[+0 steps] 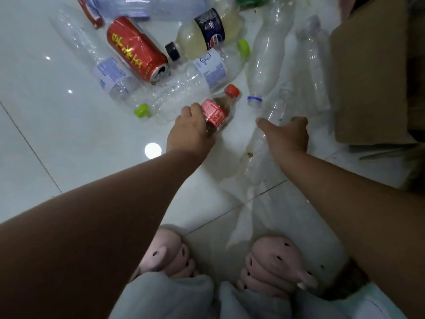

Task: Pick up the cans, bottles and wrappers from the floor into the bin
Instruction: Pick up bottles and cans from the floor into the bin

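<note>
My left hand [189, 132] grips a small brown bottle [218, 110] with a red label and red cap, lying on the white tiled floor. My right hand [287, 134] holds a long clear plastic bottle [259, 146] around its middle. Beyond them lies a heap of litter: a red can [135, 50] with gold writing, a cloudy bottle with a dark blue label [207, 33], two clear bottles with green caps [184, 93], a clear bottle with a blue neck ring [266, 56] and more clear bottles [315, 65].
A brown cardboard box [372, 72] stands at the right edge, close to my right hand. My feet in pink slippers [271, 261] are below on the tiles. More crushed plastic and a red wrapper [89, 10] lie at the top.
</note>
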{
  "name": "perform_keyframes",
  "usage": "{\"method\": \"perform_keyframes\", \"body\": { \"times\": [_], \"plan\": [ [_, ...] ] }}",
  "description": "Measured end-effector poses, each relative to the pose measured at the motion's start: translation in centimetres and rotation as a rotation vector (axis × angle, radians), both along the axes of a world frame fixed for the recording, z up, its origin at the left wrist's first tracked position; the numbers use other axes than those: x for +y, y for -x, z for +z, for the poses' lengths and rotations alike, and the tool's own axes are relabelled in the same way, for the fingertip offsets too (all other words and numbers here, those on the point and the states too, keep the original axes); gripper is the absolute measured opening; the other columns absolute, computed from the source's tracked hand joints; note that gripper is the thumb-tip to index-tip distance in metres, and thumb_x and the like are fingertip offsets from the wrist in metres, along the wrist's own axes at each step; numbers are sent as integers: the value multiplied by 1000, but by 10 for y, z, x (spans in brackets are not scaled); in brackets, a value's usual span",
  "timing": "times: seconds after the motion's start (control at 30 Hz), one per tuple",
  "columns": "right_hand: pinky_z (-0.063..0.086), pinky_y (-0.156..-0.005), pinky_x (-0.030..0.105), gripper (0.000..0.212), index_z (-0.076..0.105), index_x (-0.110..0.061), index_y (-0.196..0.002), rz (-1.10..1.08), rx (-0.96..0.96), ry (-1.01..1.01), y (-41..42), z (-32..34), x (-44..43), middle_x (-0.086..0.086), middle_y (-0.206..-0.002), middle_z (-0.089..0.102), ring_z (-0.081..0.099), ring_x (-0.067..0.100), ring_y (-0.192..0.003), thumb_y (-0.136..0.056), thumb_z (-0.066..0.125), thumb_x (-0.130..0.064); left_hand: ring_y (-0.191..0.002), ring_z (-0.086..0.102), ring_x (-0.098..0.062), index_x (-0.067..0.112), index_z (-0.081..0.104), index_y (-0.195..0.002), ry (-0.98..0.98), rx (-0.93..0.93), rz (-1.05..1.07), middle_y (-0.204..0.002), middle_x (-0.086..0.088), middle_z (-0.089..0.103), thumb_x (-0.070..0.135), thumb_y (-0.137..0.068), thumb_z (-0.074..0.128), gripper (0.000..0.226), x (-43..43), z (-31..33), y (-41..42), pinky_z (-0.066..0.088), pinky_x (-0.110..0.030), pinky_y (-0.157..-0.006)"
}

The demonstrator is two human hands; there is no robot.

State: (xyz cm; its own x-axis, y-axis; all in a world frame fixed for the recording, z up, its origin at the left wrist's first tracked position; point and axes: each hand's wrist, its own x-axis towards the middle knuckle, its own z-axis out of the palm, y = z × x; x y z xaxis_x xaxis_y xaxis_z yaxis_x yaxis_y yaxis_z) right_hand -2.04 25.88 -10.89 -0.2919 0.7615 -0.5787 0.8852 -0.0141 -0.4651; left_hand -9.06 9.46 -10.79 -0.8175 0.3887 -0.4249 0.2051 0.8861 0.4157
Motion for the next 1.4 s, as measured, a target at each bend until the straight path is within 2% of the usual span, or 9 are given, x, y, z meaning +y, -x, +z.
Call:
{"method": "perform_keyframes", "body": {
  "times": [0.27,0.4,0.57,0.63,0.73,0.93,1.07,1.3,1.4],
  "plan": [
    [48,-76,31,70,45,-10,-119,8,72,66,25,118,-15,4,-112,59,59,24,-94,-67,78,-44,-99,50,-38,-1,40,-120,-70,0,66,-115,-22,48,16,-76,71,56,-37,121,25,39,-40,-78],
    [36,-63,24,60,40,-18,-109,153,129,42,86,209,-28,-9,-88,51,52,16,-79,-68,77,-42,-100,50,-42,-8,41,-120,-135,74,80,-115,-28,48,14,-77,68,55,-44,219,84,40,-46,-83],
    [37,-57,12,56,43,-23,-105,301,302,5,201,335,-49,-14,-83,51,50,5,-71,-64,78,-38,-97,50,-35,1,41,-114,-185,157,135,-111,-19,48,21,-75,71,52,-57,347,183,36,-34,-72],
    [42,-66,22,60,44,-22,-109,330,382,-6,241,381,-56,-12,-88,51,53,11,-79,-63,77,-39,-95,51,-32,4,42,-114,-184,211,181,-110,-16,48,23,-73,72,54,-66,391,217,37,-34,-71],
    [38,-58,26,59,40,-27,-104,372,420,-62,286,434,-59,-12,-87,51,53,14,-77,-59,73,-45,-96,52,-28,10,41,-119,-165,253,220,-113,-11,47,30,-75,73,58,-77,437,257,46,-37,-75],
    [47,-74,36,57,36,-27,-105,428,417,-77,359,465,-37,-4,-97,53,55,21,-87,-63,74,-37,-99,49,-24,11,38,-123,-185,293,264,-116,-10,47,28,-75,72,61,-68,465,328,47,-36,-80],
    [49,-70,35,60,39,-23,-108,459,404,-90,413,463,-26,-1,-101,54,57,23,-87,-64,78,-31,-98,47,-20,13,35,-126,-110,314,122,-115,-7,45,34,-77,70,64,-61,468,389,47,-34,-81],
    [46,-59,29,58,35,-30,-106,524,317,-63,509,478,-1,-6,-97,55,57,14,-78,-67,77,-30,-91,47,-20,9,38,-123,-164,320,285,-112,-9,45,28,-75,72,62,-62,483,505,43,-31,-72],
    [50,-69,36,51,37,-27,-105,496,343,-133,563,484,-3,-12,-87,48,53,13,-75,-71,75,-29,-90,45,-20,8,39,-119,-198,336,294,-111,-8,43,31,-74,74,61,-69,486,567,41,-31,-72]
  ]
}}
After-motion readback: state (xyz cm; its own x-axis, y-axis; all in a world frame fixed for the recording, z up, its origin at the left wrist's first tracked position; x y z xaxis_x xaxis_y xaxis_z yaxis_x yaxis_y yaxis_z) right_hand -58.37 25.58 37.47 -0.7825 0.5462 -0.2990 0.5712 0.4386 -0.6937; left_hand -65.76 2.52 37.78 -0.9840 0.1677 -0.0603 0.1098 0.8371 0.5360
